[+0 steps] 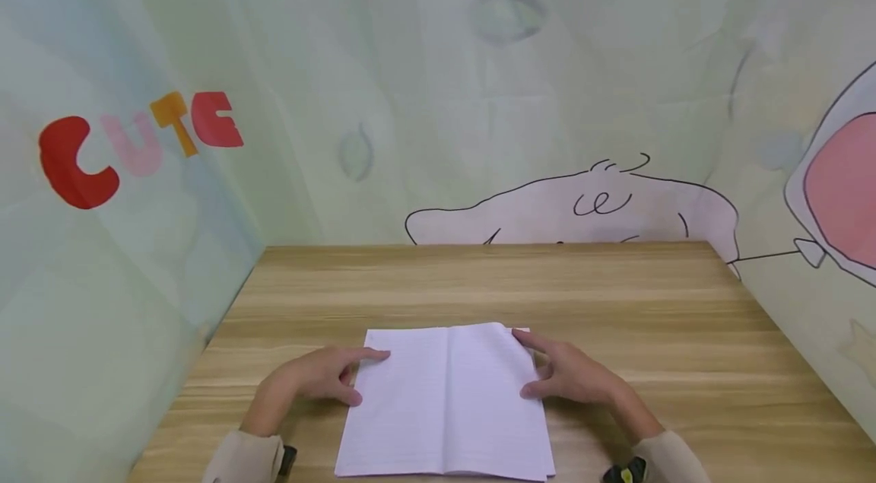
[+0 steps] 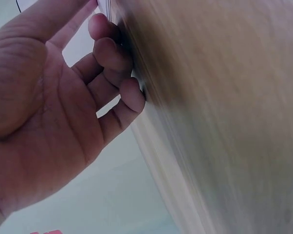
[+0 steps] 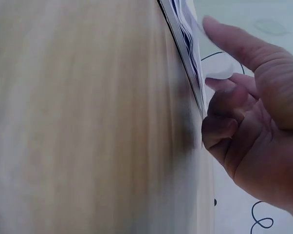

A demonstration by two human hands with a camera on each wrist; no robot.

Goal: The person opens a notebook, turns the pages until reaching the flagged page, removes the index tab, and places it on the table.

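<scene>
An open notebook (image 1: 400, 414) with faintly lined white pages lies on the wooden table. My left hand (image 1: 318, 374) rests at its left edge, index finger and thumb extended onto the left page; in the left wrist view the other fingers are loosely bent against the tabletop. At the right edge is my right hand (image 1: 578, 374), its thumb touching the right page (image 1: 489, 399). Its index finger reaches the upper right corner, where the top sheet bends up from those below. A curled page corner (image 3: 222, 73) shows beside the fingers in the right wrist view.
The wooden table (image 1: 479, 281) extends behind the notebook and to both sides. A printed curtain (image 1: 438, 87) hangs along its back and sides, with coloured letters at left and a line-drawn animal at the back. Dark bands circle both wrists.
</scene>
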